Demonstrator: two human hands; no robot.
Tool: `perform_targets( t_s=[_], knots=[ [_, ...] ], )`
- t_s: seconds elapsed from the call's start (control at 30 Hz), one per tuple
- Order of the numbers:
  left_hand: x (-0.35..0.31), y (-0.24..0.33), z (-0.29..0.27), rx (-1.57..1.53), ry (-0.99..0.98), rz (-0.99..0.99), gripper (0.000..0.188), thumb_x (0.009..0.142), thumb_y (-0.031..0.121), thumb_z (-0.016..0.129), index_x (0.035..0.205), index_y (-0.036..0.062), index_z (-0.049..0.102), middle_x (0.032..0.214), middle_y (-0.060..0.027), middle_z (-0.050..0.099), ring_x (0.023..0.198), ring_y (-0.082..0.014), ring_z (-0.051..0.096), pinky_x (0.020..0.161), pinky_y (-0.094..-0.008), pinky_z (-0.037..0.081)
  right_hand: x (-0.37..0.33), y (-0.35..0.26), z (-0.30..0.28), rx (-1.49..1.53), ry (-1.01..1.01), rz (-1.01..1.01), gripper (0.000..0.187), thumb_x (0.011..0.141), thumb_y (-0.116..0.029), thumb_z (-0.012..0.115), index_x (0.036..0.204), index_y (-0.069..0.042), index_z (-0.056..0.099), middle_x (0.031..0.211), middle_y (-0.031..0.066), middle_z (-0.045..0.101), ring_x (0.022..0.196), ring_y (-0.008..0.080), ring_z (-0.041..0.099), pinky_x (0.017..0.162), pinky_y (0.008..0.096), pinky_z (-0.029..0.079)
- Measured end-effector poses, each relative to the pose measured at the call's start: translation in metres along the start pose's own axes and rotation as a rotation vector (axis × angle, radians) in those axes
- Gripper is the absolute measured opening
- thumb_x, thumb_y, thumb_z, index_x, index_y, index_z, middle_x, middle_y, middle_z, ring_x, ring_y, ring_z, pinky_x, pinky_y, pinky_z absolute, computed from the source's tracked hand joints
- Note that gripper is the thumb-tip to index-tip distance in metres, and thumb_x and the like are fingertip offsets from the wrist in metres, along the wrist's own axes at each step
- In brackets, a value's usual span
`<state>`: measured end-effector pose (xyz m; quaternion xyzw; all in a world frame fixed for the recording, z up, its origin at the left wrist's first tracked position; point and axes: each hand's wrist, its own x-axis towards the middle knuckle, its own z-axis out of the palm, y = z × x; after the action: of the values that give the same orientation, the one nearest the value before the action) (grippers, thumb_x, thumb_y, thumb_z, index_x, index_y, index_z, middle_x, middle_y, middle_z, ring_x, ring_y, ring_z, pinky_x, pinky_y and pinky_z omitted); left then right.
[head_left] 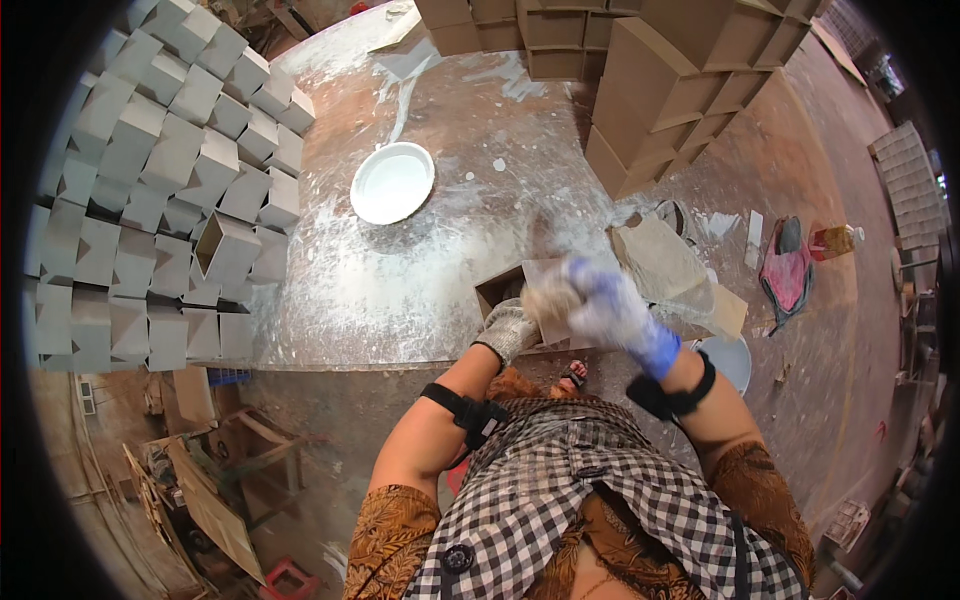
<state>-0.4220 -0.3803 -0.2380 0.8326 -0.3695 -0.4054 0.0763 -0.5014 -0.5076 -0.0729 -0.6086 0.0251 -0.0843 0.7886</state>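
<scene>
A box is set at the near edge of the table, in front of the body, with its dark mouth turned to the left. At the box's near left edge the gloved left hand is placed, and the box appears to be steadied by it; whether the fingers are clenched around the wall is not discernible. The right hand, in a white and blue glove, is blurred over the box's right part. A tan thing is seen between the hands, but whether it is grasped by the right one cannot be made out.

The step in hand is judged to be the rubbing or smoothing of a face of the box. For the next move, the box would need to be kept still by the left hand while even pressure is applied with the right, before another face is presented.

Farther left, a white bowl is placed. Grey boxes are stacked at the left, and brown boxes at the far right. A cloth is laid to the right.
</scene>
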Motion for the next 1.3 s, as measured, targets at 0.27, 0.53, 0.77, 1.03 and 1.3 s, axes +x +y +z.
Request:
perform_targets(
  t_s=[0.27, 0.53, 0.77, 1.03, 1.3],
  knots=[
    [0.022, -0.086, 0.043, 0.543, 0.057, 0.316, 0.049, 0.091, 0.042, 0.036, 0.131, 0.013, 0.044, 0.128, -0.0084, 0.051, 0.117, -0.0212, 0.048, 0.098, -0.0366, 0.037, 0.027, 0.007, 0.01, -1.155, -0.223, -0.333, 0.012, 0.066, -0.004, 0.061, 0.077, -0.01, 0.058, 0.075, 0.0103, 0.056, 0.073, 0.0292, 0.056, 0.064, 0.0358, 0.047],
    [-0.036, 0.014, -0.038, 0.258, -0.121, 0.092, 0.049, 0.087, 0.044, 0.044, 0.122, 0.0097, 0.053, 0.117, -0.0159, 0.057, 0.107, -0.029, 0.054, 0.09, -0.0401, 0.043, -0.039, 0.037, -0.036, 0.358, 0.055, 0.337, 0.011, 0.077, -0.002, 0.058, 0.088, 0.0, 0.056, 0.084, 0.0101, 0.058, 0.085, 0.022, 0.058, 0.079, 0.0332, 0.048],
    [-0.044, 0.002, -0.037, 0.543, 0.019, 0.354, 0.038, 0.088, 0.029, 0.045, 0.119, 0.0105, 0.055, 0.115, -0.013, 0.058, 0.106, -0.0265, 0.055, 0.086, -0.0393, 0.045, 0.019, 0.084, -0.061, -0.335, 0.156, -0.454, 0.031, 0.068, -0.009, 0.07, 0.092, -0.004, 0.052, 0.089, 0.0098, 0.058, 0.081, 0.0194, 0.055, 0.078, 0.0278, 0.045],
    [-0.048, -0.001, -0.034, 0.388, 0.069, 0.291, 0.031, 0.086, 0.024, 0.048, 0.111, 0.0094, 0.06, 0.107, -0.0124, 0.061, 0.104, -0.0236, 0.056, 0.082, -0.0389, 0.047, -0.083, 0.068, -0.026, 0.582, 0.044, 0.248, 0.009, 0.063, -0.005, 0.055, 0.071, -0.004, 0.05, 0.068, 0.0062, 0.045, 0.071, 0.0195, 0.049, 0.07, 0.0296, 0.042],
    [-0.039, -0.022, -0.026, 0.391, 0.113, 0.409, 0.033, 0.084, 0.024, 0.051, 0.112, 0.0083, 0.059, 0.108, -0.0144, 0.06, 0.098, -0.0307, 0.058, 0.081, -0.0412, 0.048, 0.024, 0.038, -0.039, -0.871, 0.219, -0.172, 0.022, 0.068, -0.002, 0.059, 0.09, -0.004, 0.062, 0.077, 0.005, 0.054, 0.073, 0.0159, 0.054, 0.065, 0.0299, 0.046]
  ],
)
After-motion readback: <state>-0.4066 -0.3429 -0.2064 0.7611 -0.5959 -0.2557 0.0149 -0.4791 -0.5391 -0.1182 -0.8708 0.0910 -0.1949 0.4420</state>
